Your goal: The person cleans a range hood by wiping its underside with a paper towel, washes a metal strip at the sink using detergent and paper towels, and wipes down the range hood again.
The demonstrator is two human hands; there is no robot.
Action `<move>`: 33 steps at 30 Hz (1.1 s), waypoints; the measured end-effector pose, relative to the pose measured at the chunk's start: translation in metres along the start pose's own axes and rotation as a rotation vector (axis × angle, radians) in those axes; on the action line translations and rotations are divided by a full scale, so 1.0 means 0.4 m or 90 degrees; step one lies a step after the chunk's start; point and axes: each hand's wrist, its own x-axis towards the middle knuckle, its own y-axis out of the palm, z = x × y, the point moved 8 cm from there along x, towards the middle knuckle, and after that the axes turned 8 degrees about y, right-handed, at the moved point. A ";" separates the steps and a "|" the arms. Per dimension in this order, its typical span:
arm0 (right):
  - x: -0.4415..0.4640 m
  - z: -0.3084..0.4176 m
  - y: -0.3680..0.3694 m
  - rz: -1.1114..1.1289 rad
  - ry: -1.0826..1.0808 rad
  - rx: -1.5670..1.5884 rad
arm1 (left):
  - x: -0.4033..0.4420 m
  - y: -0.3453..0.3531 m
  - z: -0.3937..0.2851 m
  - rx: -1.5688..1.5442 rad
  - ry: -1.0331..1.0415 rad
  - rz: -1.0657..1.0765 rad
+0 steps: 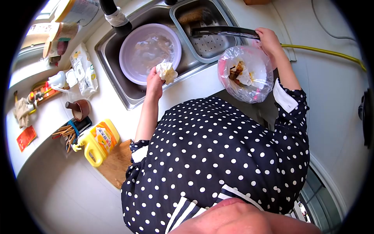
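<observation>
My left hand (154,82) is closed on a crumpled tissue (166,73) with yellowish stains, held over the near rim of a lilac basin (128,72). Cloudy water lies in the basin, which sits in the steel sink (113,76). In my right hand (269,41) is one end of a long, dark, shiny strip-like piece (226,32); its exact kind I cannot tell. The piece reaches out over a grey drain basket (208,48). Below my right hand, a clear plastic bag (263,80) hangs at the counter edge with brown-stained tissues (242,74) inside.
A black faucet (121,27) wrapped in white stands behind the basin. To the left are a wipes packet (87,74), a brown mortar (81,109), a yellow jug (97,142) and a wooden board (117,165). A yellow hose (323,48) runs along the right counter.
</observation>
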 end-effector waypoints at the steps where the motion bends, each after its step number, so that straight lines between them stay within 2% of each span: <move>1: -0.010 0.000 -0.027 -0.029 -0.015 0.035 | -0.005 0.001 -0.001 0.005 -0.005 0.001; 4: -0.064 0.013 -0.137 -0.080 -0.028 0.037 | -0.017 -0.009 0.007 0.005 -0.009 0.026; 7: -0.174 0.009 -0.251 -0.053 0.124 0.123 | -0.040 0.002 -0.005 -0.008 -0.005 0.045; 13: -0.487 0.048 -0.487 -0.208 0.184 0.125 | -0.075 0.080 -0.020 -0.011 -0.012 0.115; 17: -0.691 0.105 -0.607 -0.355 0.219 0.057 | -0.086 0.159 -0.009 0.009 -0.020 0.192; 21: -0.850 0.240 -0.681 -0.488 0.136 -0.172 | -0.072 0.213 0.024 0.012 -0.008 0.269; 24: -0.916 0.327 -0.673 -0.518 0.073 -0.278 | -0.078 0.240 0.041 -0.004 0.004 0.312; 27: -0.941 0.403 -0.623 -0.522 -0.091 -0.372 | -0.119 0.277 0.009 0.020 -0.002 0.329; 33: -0.920 0.468 -0.513 -0.480 -0.237 -0.458 | -0.176 0.321 0.014 0.061 -0.027 0.347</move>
